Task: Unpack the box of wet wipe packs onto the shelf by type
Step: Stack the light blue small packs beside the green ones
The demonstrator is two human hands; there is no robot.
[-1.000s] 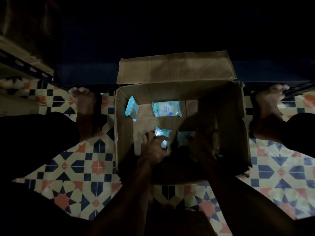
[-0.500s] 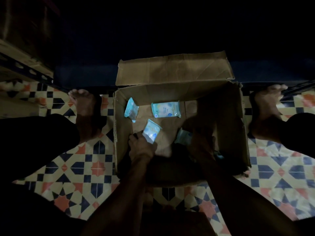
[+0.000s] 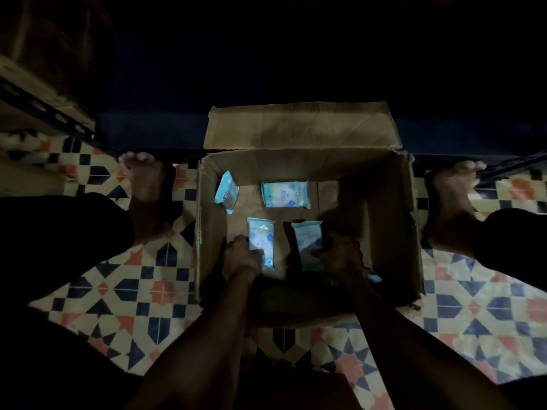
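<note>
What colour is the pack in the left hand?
Pale blue-green with white and small blue marks; the pack in the left hand shows best in the head view.

Head view very dim; I read top half as near black. Pale wipe packs (image 3: 285,194) brightest spot. Box (image 3: 384,232) right interior in deep shadow. Wide-angle bending at edges, tiled floor (image 3: 118,291) soft.

both hands (image 3: 241,257) (image 3: 340,255) apparently gripping, arms lowered

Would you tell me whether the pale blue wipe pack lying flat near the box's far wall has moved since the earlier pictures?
No. The flat pale blue wipe pack stays put below the brown cardboard box far wall.
</note>
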